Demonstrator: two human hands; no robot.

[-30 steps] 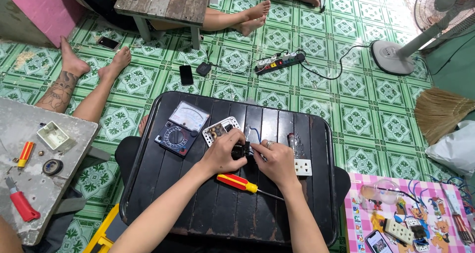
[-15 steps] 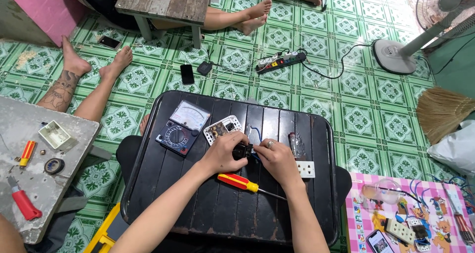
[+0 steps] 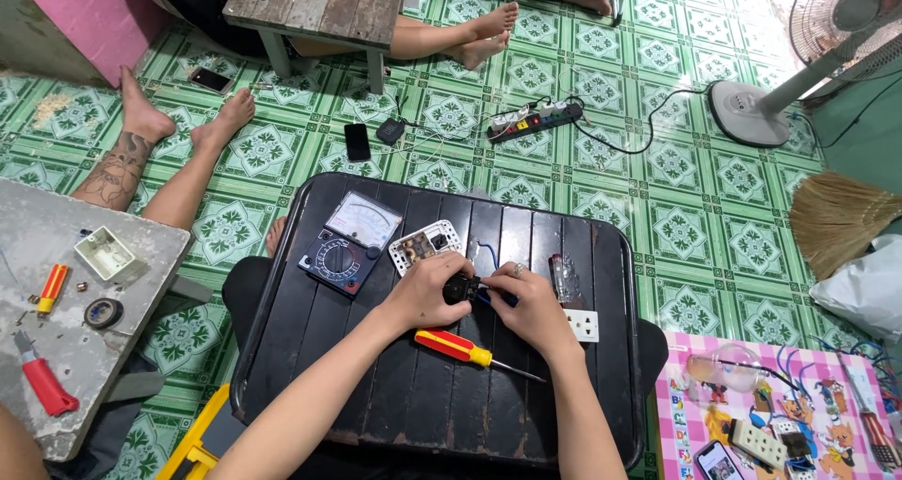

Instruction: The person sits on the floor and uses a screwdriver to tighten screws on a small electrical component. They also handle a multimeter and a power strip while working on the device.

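Small black part (image 3: 462, 288) with a blue wire (image 3: 490, 253) sits near the middle of the black slatted worktop (image 3: 376, 386), pinched between both hands. Left hand (image 3: 427, 292) grips it from the left side, fingers curled around it. Right hand (image 3: 531, 306) grips it from the right, fingertips on the part, a ring on one finger. What kind of part it is, cannot tell, mostly hidden by the fingers.

Just below the hands, a red and yellow screwdriver (image 3: 465, 348) lies flat on the worktop, tip pointing right. Just above the left hand, a white switch plate (image 3: 425, 245) lies face up. Left of that, a dark meter (image 3: 349, 242) with a white dial face. Right of the right hand, a white socket (image 3: 583, 326) touching the wrist area, and a small clear tube-like piece (image 3: 562, 275) above it.

On the green tiled floor (image 3: 601, 161) beyond the worktop: a power strip (image 3: 534, 121) with cable, a black phone (image 3: 357, 142), a standing fan (image 3: 827, 57), a broom (image 3: 841, 222). Other people's bare legs (image 3: 155, 165) at left and top, near a wooden stool (image 3: 315, 10). Grey slab (image 3: 66, 348) at left carries a red-handled tool (image 3: 42, 381) and a white box (image 3: 105, 253). Pink patterned mat (image 3: 780, 424) at lower right holds more parts.
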